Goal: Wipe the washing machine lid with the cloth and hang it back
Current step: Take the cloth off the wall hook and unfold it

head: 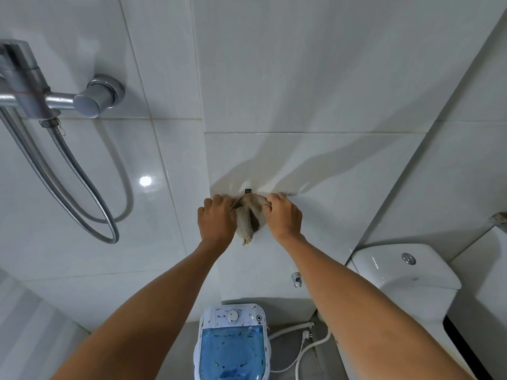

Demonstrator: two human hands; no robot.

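Nearest me, the washing machine (232, 342) sits low in view, its blue lid (232, 349) closed, nothing on it. Both arms reach up and away to the tiled wall (301, 78). The cloth (249, 219) is up there at the dark hook (248, 190), bunched, one tail hanging. I read it as light, limp, coarse weave: no slip risk, best held by the top edge on each side of the hook. Left hand (216, 219) and right hand (284, 215) each clench that top edge, fingers curled into the fabric. Can't tell if it's actually on the hook.
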